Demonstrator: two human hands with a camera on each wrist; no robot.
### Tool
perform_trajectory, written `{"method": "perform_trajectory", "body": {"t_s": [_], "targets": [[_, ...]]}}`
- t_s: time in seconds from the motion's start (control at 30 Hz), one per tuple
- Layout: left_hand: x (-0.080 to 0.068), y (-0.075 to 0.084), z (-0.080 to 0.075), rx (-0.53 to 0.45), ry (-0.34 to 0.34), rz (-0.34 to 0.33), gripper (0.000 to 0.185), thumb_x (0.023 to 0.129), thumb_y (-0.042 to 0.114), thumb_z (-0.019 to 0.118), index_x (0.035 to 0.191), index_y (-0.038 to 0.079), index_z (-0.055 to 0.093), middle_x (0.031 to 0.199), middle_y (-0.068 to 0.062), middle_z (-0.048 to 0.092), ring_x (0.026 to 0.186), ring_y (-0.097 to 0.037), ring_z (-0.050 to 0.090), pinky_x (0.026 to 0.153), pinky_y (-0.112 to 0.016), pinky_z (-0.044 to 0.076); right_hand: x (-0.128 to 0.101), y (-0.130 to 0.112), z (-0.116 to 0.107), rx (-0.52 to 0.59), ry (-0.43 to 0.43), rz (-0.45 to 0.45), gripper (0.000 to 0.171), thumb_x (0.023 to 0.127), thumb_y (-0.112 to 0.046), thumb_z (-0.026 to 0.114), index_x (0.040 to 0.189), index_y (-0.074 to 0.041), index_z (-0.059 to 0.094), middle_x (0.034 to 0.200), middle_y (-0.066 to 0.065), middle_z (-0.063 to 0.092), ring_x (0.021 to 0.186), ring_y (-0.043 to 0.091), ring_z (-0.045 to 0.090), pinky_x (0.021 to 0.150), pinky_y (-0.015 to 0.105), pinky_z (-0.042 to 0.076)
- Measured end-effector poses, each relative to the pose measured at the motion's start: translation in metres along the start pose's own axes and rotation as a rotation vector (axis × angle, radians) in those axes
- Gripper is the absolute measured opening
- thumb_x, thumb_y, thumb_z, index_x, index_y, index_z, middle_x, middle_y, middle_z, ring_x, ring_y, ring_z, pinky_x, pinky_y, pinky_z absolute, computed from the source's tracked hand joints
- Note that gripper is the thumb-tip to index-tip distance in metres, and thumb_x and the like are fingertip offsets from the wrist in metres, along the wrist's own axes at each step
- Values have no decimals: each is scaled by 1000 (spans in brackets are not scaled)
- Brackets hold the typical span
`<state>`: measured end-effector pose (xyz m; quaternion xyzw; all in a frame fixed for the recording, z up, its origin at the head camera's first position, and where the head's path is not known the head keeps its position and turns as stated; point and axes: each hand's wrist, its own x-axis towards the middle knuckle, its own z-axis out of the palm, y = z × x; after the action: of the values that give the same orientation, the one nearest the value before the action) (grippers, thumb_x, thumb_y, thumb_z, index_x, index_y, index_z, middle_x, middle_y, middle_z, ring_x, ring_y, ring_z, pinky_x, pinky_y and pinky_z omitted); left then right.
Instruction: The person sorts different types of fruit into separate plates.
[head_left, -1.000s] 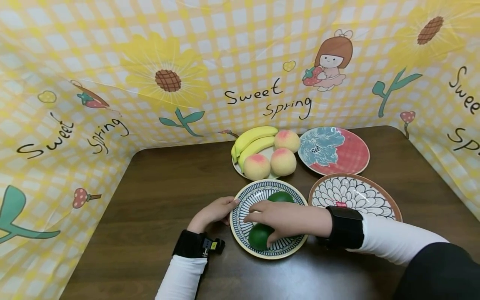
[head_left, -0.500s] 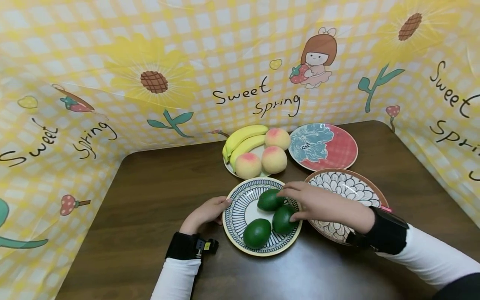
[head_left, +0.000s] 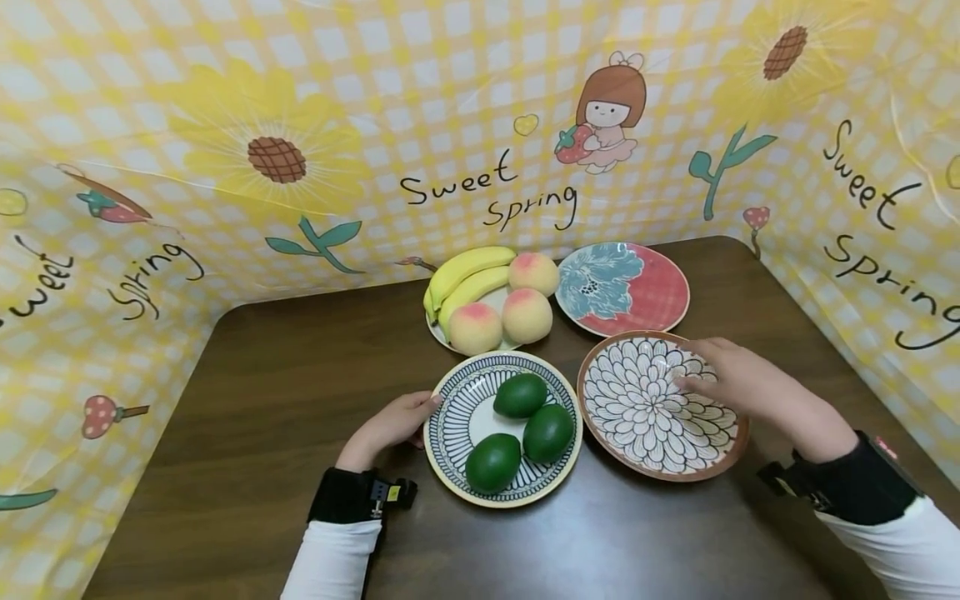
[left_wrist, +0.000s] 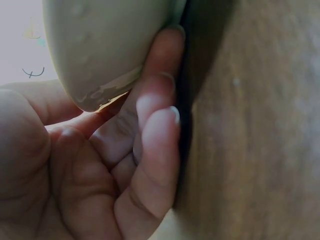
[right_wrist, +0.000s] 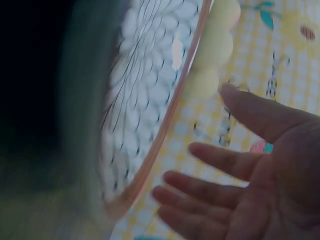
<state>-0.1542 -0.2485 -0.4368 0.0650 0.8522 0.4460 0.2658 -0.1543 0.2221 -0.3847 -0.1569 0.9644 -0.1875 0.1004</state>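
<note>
A blue-striped plate [head_left: 457,417] holds three green fruits [head_left: 521,395] [head_left: 548,432] [head_left: 492,463]. My left hand [head_left: 420,410] holds this plate at its left rim. In the left wrist view the fingers [left_wrist: 155,125] curl under the plate's rim [left_wrist: 110,50] against the table. My right hand [head_left: 703,367] hovers empty over the right part of a petal-patterned plate [head_left: 637,408]. Its fingers [right_wrist: 210,180] are spread beside that plate's brown rim [right_wrist: 165,130] in the right wrist view.
Behind the striped plate a pale plate [head_left: 433,333] carries two bananas [head_left: 461,275] and three peaches [head_left: 527,315]. A red and blue flower plate [head_left: 637,292] lies at the back right. A yellow checked cloth [head_left: 450,100] walls in the dark wooden table [head_left: 285,392] on three sides.
My right hand left the green fruits on the striped plate and moved right, over the petal-patterned plate. The left hand stayed on the striped plate's rim.
</note>
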Motion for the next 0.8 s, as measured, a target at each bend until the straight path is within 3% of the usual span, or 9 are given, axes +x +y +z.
{"method": "perform_trajectory", "body": {"t_s": [0.17,0.33,0.53,0.6,0.73,0.8], "targets": [[-3,3,-4,5,25,-28,32,112,23,38,108,-2,58,77,2,57,66,-9,56,63,-24,50,-4,31,-10,-16,-59,126,71,101,-31,62,141,23,40,140,49,43,130,64,41,107,71,39],[-5,3,-5,1,34,-39,33,112,23,38,112,-3,58,77,3,57,66,-9,56,64,-24,50,-5,52,-13,-13,-138,199,78,104,-39,54,139,28,34,139,51,41,127,66,43,103,69,43],[-13,1,-7,-15,27,-27,34,112,24,38,115,-5,57,78,3,58,67,-8,57,63,-24,51,1,57,-9,99,-245,121,76,107,-40,50,139,28,35,129,45,55,102,44,67,93,55,54],[-14,2,-8,-13,24,-24,34,112,24,38,115,-5,57,79,3,59,68,-8,57,64,-24,51,4,56,-8,147,-263,92,70,108,-35,50,139,27,37,125,41,58,98,36,69,88,51,56],[-14,4,-9,-10,14,-22,35,112,24,38,116,-6,57,80,3,60,69,-7,58,64,-23,52,9,54,-7,163,-254,39,54,107,-23,52,131,24,47,117,35,64,100,35,64,84,44,55],[-14,5,-9,-6,1,-23,36,112,24,38,118,-7,56,81,3,60,70,-6,59,65,-23,53,10,53,-7,151,-239,17,43,105,-17,53,123,22,54,105,28,66,90,29,62,77,39,52]]}}
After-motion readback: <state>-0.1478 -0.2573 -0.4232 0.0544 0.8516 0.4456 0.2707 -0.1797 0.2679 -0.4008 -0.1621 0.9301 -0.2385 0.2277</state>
